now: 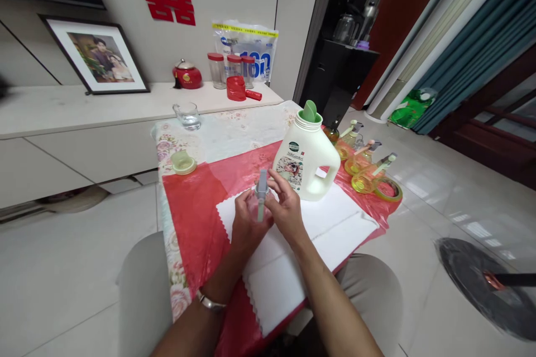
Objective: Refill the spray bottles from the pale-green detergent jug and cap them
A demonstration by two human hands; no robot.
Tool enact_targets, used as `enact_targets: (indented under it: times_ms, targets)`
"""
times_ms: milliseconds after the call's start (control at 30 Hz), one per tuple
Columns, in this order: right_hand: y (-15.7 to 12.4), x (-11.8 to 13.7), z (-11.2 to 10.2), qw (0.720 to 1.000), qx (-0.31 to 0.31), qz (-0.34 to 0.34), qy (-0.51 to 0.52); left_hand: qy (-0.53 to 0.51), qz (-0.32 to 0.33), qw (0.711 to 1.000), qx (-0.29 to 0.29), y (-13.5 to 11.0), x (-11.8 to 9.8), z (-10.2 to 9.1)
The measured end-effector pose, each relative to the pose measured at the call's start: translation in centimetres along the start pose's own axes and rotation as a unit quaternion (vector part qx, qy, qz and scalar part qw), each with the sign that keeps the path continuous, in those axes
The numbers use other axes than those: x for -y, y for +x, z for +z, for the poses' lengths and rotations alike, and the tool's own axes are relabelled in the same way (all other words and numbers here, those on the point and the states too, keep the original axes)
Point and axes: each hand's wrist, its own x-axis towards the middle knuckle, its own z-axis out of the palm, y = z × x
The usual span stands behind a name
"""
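My left hand (248, 226) is wrapped round a small pinkish, see-through pump bottle (253, 207). Its grey pump head (262, 181) points up between my hands, and a pale green strip shows below it. The fingers of my right hand (287, 209) close on the collar under the pump head, though the fingertips are partly hidden. Just beyond stands a large white detergent jug (304, 142), uncapped, with a green spout in its neck. A pale green cap (183, 163) lies on the left of the table. Beneath my hands is a white scalloped cloth (276, 290).
Several yellow-based pump bottles (363, 181) stand at the table's right edge beside a tape roll (388, 188). A glass cup (188, 116) sits at the back left. Red plastic (188, 206) covers part of the table. Behind is a cabinet (84, 109) with jars.
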Motion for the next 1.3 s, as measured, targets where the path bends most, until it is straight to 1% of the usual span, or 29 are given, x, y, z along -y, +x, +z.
enact_targets:
  times_ms: [100, 267, 333, 500, 667, 767, 833, 967, 1067, 1200, 1300]
  targets:
    - [0.0, -0.1, -0.1, 1.000, 0.024, -0.006, 0.004, 0.034, -0.003, 0.999, 0.014, -0.2, -0.2, -0.3]
    - [0.3, 0.0, 0.4, 1.000, -0.013, 0.000, 0.014, 0.059, 0.010, 0.998, 0.016, -0.2, -0.7, -0.4]
    - [0.4, 0.2, 0.5, 0.999, -0.012, 0.009, 0.034, 0.053, 0.003, 0.998, 0.018, -0.2, -0.8, -0.4]
    - [0.4, 0.6, -0.1, 0.996, 0.023, 0.031, 0.078, 0.024, -0.023, 0.999, 0.022, -0.2, -1.2, -0.1]
    - [0.4, 0.8, -0.5, 0.993, 0.059, 0.038, 0.097, 0.014, -0.037, 0.999, 0.005, -0.2, -1.5, 0.1]
    - [0.6, 1.1, -0.7, 0.992, 0.089, 0.033, 0.083, 0.016, -0.034, 0.999, 0.007, -0.3, -1.5, 0.0]
    - [0.7, 1.2, -0.9, 0.993, 0.098, 0.025, 0.060, 0.020, -0.028, 0.999, 0.010, -0.3, -1.5, -0.1]
    - [1.1, 1.5, -0.9, 0.997, 0.072, -0.006, 0.010, 0.015, -0.012, 1.000, 0.015, -0.4, -1.2, -0.2]
    - [1.2, 1.7, -0.8, 0.998, 0.061, -0.018, -0.005, -0.003, -0.011, 1.000, 0.023, -0.4, -0.8, -0.2]
    - [1.0, 1.8, -0.8, 0.998, 0.068, -0.002, 0.007, -0.031, -0.014, 0.999, 0.036, -0.3, -0.4, -0.1]
    - [0.8, 2.0, -0.9, 0.996, 0.088, 0.016, 0.027, -0.027, -0.022, 0.999, 0.028, -0.3, -0.5, 0.1]
